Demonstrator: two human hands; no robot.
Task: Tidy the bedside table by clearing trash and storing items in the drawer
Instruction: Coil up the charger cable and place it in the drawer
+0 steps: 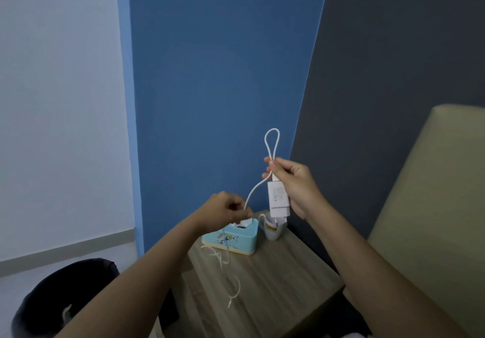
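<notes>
My right hand (294,182) holds a white charger plug (278,199) upright above the wooden bedside table (275,280), pinching a loop of its white cable (271,140) that sticks up above the fingers. From there the cable runs down to my left hand (225,210), which pinches it. The cable's loose end (231,280) trails over the table top. Under my left hand stands a light blue tissue box (233,240), and a white mug (273,228) stands beside it against the wall.
A black bin (60,295) lined with a dark bag sits on the floor left of the table. A beige headboard (430,206) rises on the right. Blue and grey walls close off the back.
</notes>
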